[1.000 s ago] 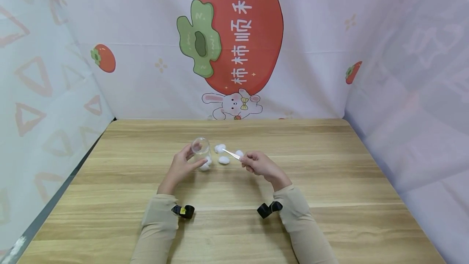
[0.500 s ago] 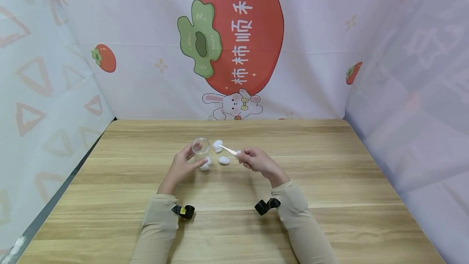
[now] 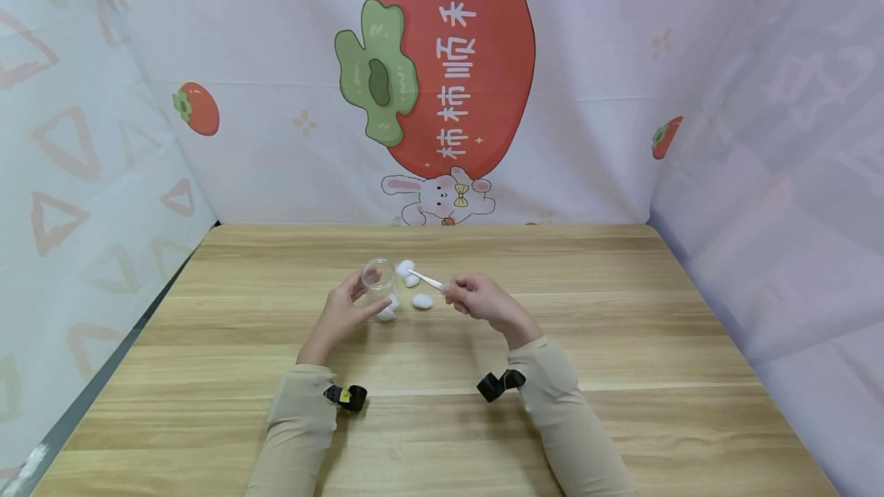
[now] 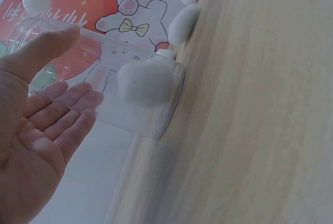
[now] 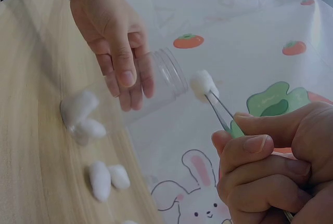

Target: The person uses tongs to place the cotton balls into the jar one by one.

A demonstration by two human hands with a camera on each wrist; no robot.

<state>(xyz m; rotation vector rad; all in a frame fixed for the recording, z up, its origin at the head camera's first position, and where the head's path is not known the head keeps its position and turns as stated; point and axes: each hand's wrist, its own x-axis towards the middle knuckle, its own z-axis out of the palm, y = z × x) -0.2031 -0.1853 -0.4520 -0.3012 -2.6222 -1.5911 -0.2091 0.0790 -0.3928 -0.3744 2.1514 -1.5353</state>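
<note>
While left fingers (image 4: 77, 129) clasp a jar (image 5: 161, 86), right fingers (image 5: 239, 154) pinch tweezers (image 3: 428, 280) holding cotton (image 5: 200, 84) beside its mouth (image 5: 179, 73).

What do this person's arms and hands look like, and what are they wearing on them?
The left hand and right hand are ungloved. The left sleeve and right sleeve are plain beige and long. A small black device sits at each cuff: the left device has a yellow patch; none shows on the right device.
</note>
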